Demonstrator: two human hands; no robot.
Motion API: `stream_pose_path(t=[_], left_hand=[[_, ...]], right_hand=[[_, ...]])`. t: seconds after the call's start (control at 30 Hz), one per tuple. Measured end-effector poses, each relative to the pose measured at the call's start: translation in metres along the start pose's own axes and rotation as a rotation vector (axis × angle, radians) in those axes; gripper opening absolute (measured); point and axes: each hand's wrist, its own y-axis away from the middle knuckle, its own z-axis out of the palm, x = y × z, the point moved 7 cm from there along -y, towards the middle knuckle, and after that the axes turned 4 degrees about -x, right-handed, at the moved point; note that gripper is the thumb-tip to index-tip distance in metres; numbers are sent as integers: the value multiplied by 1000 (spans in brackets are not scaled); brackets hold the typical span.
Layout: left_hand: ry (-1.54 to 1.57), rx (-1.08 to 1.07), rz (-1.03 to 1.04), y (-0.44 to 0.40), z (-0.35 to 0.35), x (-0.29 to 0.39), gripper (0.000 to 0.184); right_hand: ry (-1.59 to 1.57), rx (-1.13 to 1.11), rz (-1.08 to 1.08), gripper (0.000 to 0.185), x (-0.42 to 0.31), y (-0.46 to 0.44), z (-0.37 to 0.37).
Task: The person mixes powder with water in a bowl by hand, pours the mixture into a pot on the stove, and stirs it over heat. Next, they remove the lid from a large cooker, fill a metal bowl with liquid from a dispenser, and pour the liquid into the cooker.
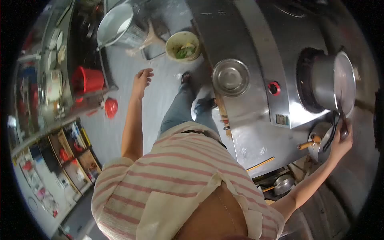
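At the right, my right hand (343, 138) is closed around the dark handle of a metal saucepan (325, 82). The pan is at a round burner (306, 86) on a steel stove; whether it rests there or is lifted I cannot tell. Something pale shows inside the pan. Below it, near my right hand, are other pots with wooden handles (306, 145). My left hand (143, 82) hangs over the floor, empty, its fingers loosely apart. A shallow steel bowl (231, 77) sits on the counter between my hands.
On the floor ahead stand a large metal bucket (116, 26) and a cream bin (170, 50) with green scraps. A red bucket (89, 79) and a red bag (111, 108) are at the left. A yellow pencil-like stick (261, 163) lies at the counter's near edge.
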Motion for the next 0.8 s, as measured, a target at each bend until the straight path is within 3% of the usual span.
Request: stream_pose_path(t=[0.17, 0.37, 0.43, 0.47, 0.5, 0.67, 0.73, 0.8], left_hand=[[7, 38, -104, 11, -28, -37, 27], [40, 125, -191, 8, -72, -78, 28], [53, 115, -155, -2, -79, -78, 29], [55, 113, -160, -11, -83, -78, 29], [43, 88, -172, -21, -84, -78, 28], [-2, -18, -212, -91, -91, -87, 30], [-30, -85, -206, -124, -87, -103, 28], [-54, -125, -263, -158, -79, -134, 29]], right_hand=[[212, -106, -99, 28, -55, -2, 20], [129, -60, -88, 33, -71, 5, 27], [143, 52, -87, 36, -89, 12, 18], [-58, 107, 63, 39, -88, 19, 17], [-51, 101, 62, 39, -96, 23, 17], [333, 430, -93, 24, -169, 47, 8], [70, 422, -206, 21, -212, 56, 46], [-94, 269, -89, 18, -262, 69, 108]])
